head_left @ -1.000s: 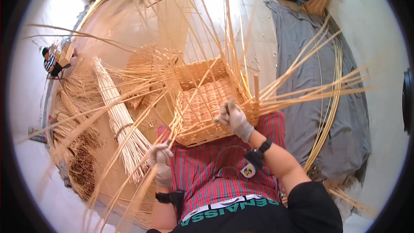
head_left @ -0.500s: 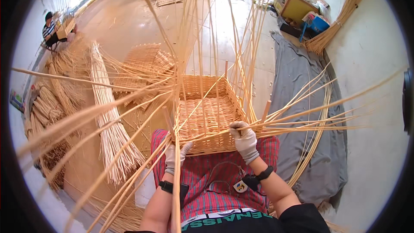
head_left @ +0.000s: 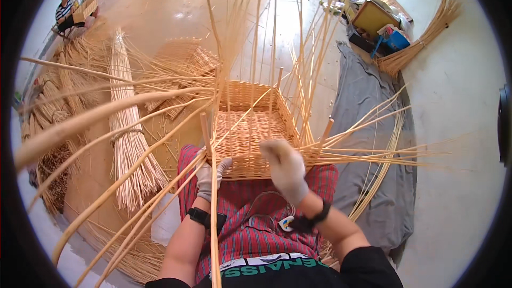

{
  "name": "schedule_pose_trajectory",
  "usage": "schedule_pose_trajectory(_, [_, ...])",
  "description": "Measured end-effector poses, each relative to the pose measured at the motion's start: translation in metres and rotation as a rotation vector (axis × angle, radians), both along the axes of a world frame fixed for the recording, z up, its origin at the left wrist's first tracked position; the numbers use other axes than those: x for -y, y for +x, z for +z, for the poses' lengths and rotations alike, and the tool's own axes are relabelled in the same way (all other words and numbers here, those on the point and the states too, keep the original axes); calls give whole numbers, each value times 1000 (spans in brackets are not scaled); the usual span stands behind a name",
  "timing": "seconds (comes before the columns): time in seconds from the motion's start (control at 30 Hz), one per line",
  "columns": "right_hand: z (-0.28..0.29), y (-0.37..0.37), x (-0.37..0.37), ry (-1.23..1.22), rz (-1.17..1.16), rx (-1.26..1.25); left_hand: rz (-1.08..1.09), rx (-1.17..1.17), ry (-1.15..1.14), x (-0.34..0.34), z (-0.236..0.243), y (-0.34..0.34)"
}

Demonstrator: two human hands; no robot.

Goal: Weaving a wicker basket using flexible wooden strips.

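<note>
Head-height fisheye view; steeply downward; close

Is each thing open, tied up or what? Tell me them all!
Basket: open-topped, long rods sticking out.
Left hand: gloved, at basket's near-left corner, grip partly hidden.
Right hand: gloved, fingers curled, blurred.
Pale rod bundle: tied, lying down.
Grey cloth: spread out, wrinkled.
Brown bundle by wall: tied.
</note>
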State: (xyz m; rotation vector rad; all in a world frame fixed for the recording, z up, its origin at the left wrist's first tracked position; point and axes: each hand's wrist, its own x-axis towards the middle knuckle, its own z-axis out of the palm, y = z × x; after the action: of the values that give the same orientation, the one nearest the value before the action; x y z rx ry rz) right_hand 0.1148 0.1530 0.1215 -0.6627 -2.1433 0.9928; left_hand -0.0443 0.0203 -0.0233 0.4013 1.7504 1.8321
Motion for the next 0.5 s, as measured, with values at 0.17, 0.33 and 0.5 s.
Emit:
schedule_pose_trajectory(0.17, [-9, -151, -77, 334, -21, 319, 136, -82, -73, -22, 11, 17])
schedule_pose_trajectory(0.33, [-3, -198, -65, 62, 3, 350, 303, -137, 49, -12, -53, 1])
schedule_pose_trajectory(0.5, [-20, -150, -70, -327, 76, -309, 108, -95, -9, -29, -15, 13])
